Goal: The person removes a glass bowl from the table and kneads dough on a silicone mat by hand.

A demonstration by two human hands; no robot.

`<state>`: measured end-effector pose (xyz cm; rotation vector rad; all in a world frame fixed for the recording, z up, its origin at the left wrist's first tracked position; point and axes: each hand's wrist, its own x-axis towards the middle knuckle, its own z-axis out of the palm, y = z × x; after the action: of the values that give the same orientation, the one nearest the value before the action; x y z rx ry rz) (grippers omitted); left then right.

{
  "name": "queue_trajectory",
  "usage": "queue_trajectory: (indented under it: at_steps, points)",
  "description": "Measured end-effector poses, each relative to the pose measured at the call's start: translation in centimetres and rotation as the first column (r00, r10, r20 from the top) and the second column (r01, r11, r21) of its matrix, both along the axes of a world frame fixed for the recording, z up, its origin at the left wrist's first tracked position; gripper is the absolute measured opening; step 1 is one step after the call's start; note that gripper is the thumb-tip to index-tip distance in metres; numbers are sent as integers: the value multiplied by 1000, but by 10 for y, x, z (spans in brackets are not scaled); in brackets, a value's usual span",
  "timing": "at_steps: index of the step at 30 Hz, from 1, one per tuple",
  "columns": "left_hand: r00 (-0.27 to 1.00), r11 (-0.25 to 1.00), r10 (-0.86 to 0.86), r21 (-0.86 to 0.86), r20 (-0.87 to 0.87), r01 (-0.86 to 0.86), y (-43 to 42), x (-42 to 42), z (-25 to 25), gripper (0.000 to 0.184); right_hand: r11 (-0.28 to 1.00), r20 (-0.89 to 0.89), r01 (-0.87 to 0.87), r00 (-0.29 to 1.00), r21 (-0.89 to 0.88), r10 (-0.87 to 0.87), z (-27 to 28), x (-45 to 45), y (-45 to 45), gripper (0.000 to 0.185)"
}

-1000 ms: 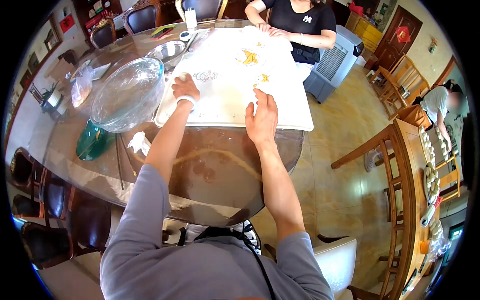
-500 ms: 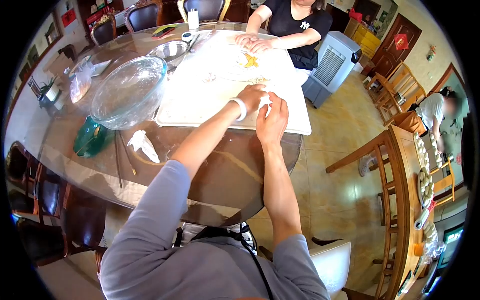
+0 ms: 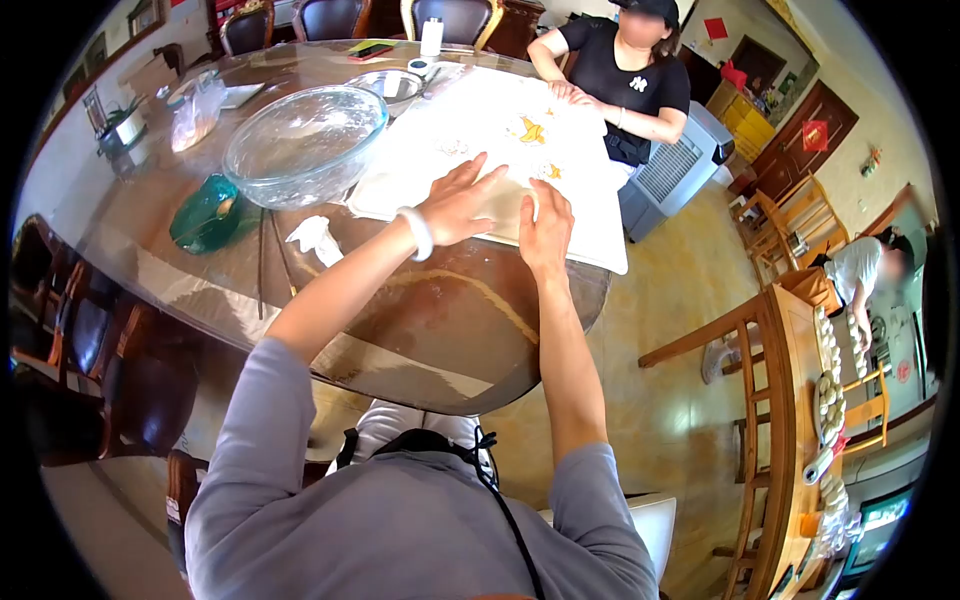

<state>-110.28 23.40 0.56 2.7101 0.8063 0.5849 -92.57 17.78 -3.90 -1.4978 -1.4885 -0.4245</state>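
Observation:
My left hand is open over the near part of a white mat, its fingers spread and a pale band round the wrist. To its right, my right hand is loosely cupped, thumb apart from the fingers. Between the two hands lies a pale patch that looks like dough, though the bright mat makes its outline hard to see. An orange cartoon print shows on the mat beyond my fingers.
Left of the mat stand a large glass bowl, a green dish and a crumpled tissue. A co-worker has both hands at the mat's far edge. An air cooler stands to the right; a wooden table holds rows of pale pieces.
My left hand has moved left and its fingers have spread, parting from my right hand. The view has shifted, showing more of the co-worker, whose hands are still together.

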Motion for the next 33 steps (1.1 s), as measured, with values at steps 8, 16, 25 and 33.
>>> queue_trajectory:
  at_steps: [8, 16, 25, 33]
  points:
    - [922, 985, -73, -116, 381, 126, -72, -84, 13, 36, 905, 362, -143, 883, -400, 299, 17, -3, 38, 26]
    - [864, 996, 42, -90, 502, 4, -73, -77, -11, 20, 745, 368, 38, 885, -667, 285, 4, -5, 85, 41]
    - [869, 978, -124, 207, 480, 25, -71, -70, -32, 22, 723, 427, 194, 891, -663, 153, 9, -41, 154, 50]
    - [856, 980, -116, 196, 504, 17, -74, -73, -30, 20, 606, 110, -150, 922, -781, 371, 21, -9, 69, 49]
